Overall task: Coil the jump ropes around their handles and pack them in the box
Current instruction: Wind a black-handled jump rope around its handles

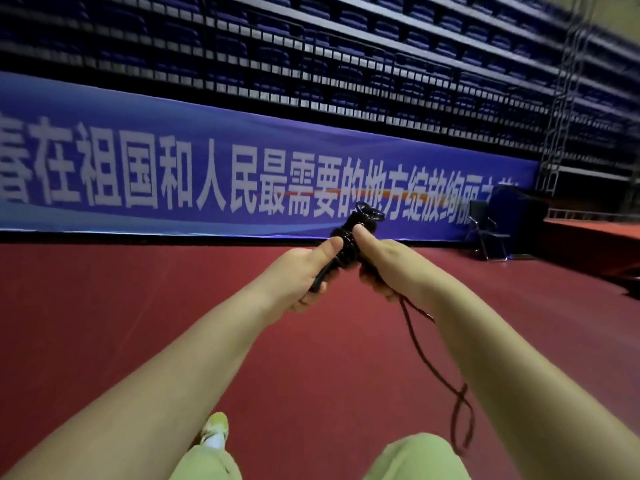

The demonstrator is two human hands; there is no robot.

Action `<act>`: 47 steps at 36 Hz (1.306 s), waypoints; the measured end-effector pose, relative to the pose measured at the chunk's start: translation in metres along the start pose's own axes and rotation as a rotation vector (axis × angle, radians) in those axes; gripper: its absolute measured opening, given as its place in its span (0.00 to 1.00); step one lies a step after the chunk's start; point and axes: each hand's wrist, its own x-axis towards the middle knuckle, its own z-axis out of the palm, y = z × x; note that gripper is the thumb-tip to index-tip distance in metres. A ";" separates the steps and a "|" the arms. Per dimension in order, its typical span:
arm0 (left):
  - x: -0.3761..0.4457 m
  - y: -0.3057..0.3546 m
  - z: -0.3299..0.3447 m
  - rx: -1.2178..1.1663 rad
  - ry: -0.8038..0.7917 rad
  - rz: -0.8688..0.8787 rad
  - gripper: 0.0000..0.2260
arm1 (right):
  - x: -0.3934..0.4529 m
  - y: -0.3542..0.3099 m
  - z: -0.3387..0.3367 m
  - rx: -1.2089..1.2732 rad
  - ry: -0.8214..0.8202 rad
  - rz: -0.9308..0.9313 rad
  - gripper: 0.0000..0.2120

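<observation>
**An indoor sports arena**

The place is a large sports hall. A red court floor stretches to a long blue banner printed with big white characters. Above the banner rise tiers of folded dark-blue spectator seats. At the right stand a metal truss tower, a folding chair and a low red stage.

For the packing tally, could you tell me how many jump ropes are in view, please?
1: the rope is held between the left hand and right hand, its loose end hanging below. Others may lie out of frame.
</observation>
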 end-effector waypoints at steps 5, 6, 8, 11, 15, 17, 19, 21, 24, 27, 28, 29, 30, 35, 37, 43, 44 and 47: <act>-0.011 0.016 0.004 0.168 0.097 0.063 0.23 | -0.018 -0.014 -0.012 -0.083 0.044 -0.005 0.35; -0.012 0.020 0.004 0.212 0.122 0.083 0.23 | -0.020 -0.018 -0.014 -0.098 0.069 -0.011 0.34; -0.017 0.027 0.002 0.306 0.178 0.117 0.23 | -0.024 -0.024 -0.015 -0.128 0.117 -0.041 0.30; -0.024 0.035 -0.003 0.395 0.222 0.152 0.25 | -0.028 -0.031 -0.012 -0.110 0.189 -0.098 0.25; -0.036 0.042 -0.010 0.521 0.267 0.165 0.28 | -0.033 -0.033 -0.002 -0.002 0.237 -0.153 0.18; -0.040 0.041 -0.015 0.568 0.309 0.171 0.28 | -0.032 -0.033 0.006 0.039 0.229 -0.134 0.22; -0.043 0.039 -0.021 0.657 0.356 0.177 0.23 | -0.031 -0.033 0.015 0.135 0.249 -0.092 0.30; -0.047 0.036 -0.025 0.719 0.375 0.167 0.21 | -0.029 -0.032 0.024 0.190 0.246 -0.082 0.31; -0.052 0.034 -0.025 0.695 0.383 0.153 0.19 | -0.029 -0.033 0.032 0.248 0.246 -0.086 0.31; -0.057 0.031 -0.025 0.599 0.347 0.138 0.15 | -0.031 -0.033 0.038 0.315 0.227 -0.136 0.25; -0.058 0.031 -0.024 0.549 0.306 0.129 0.14 | -0.032 -0.033 0.039 0.333 0.219 -0.169 0.23; -0.060 0.030 -0.023 0.477 0.244 0.115 0.13 | -0.034 -0.033 0.039 0.342 0.215 -0.201 0.22; -0.063 0.030 -0.021 0.387 0.166 0.088 0.13 | -0.036 -0.033 0.039 0.347 0.209 -0.235 0.21; -0.072 0.019 -0.025 -0.186 -0.373 -0.102 0.27 | -0.044 -0.041 0.042 0.373 0.190 -0.328 0.16; -0.072 0.015 -0.028 -0.418 -0.530 -0.109 0.30 | -0.043 -0.046 0.042 0.446 0.198 -0.314 0.13; -0.074 0.026 -0.020 -0.639 -0.482 -0.151 0.30 | -0.042 -0.051 0.036 0.416 0.198 -0.241 0.15; -0.075 0.028 -0.017 -0.597 -0.426 -0.139 0.30 | -0.042 -0.051 0.034 0.397 0.181 -0.248 0.18; -0.076 0.030 -0.012 -0.456 -0.294 -0.104 0.29 | -0.045 -0.048 0.030 0.296 0.100 -0.266 0.29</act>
